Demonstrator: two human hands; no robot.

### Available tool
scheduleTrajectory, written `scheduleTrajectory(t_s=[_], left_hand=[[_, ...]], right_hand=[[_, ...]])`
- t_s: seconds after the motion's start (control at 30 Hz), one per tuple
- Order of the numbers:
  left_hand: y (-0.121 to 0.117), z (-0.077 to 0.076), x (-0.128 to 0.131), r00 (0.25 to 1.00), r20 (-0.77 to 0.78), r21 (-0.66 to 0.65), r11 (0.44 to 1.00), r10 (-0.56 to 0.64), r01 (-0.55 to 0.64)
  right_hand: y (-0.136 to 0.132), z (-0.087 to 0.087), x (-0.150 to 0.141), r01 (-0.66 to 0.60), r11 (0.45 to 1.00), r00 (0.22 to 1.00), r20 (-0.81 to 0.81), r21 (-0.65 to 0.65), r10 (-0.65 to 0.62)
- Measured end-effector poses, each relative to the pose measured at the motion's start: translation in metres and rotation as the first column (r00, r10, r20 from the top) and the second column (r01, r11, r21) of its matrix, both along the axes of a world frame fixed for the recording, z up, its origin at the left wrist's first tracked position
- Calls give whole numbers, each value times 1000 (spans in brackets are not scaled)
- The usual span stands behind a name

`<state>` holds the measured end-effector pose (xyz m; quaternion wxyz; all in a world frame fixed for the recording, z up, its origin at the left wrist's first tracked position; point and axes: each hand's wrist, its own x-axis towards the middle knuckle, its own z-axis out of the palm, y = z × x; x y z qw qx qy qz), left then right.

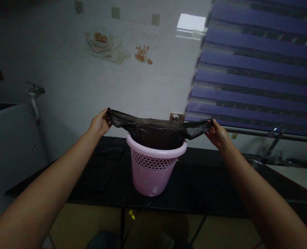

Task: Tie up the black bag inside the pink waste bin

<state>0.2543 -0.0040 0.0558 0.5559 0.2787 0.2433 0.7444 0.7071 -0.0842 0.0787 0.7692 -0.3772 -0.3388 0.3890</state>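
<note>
A pink plastic bin [153, 169] with a perforated band under its rim stands on a black countertop [210, 186]. A black plastic bag [155, 133] hangs down into the bin, its mouth stretched wide above the rim. My left hand [100, 122] pinches the bag's left edge. My right hand [217, 133] pinches its right edge. Both hands are closed on the bag, held apart at about the same height above the bin.
A tiled wall [117, 86] rises behind the counter. A purple striped blind [259, 65] covers the right side. A sink with a tap [272, 138] is at the far right. A tap [34, 91] and a white appliance [10, 145] are at left.
</note>
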Motion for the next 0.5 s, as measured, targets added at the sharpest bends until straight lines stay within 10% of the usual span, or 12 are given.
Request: scheduleTrajectory(t_s=[0.5], left_hand=[[3, -2, -3, 1000, -9, 8, 1000, 10, -10]], right_hand=[[-1, 3, -3, 21, 1000, 999, 42, 24, -22]])
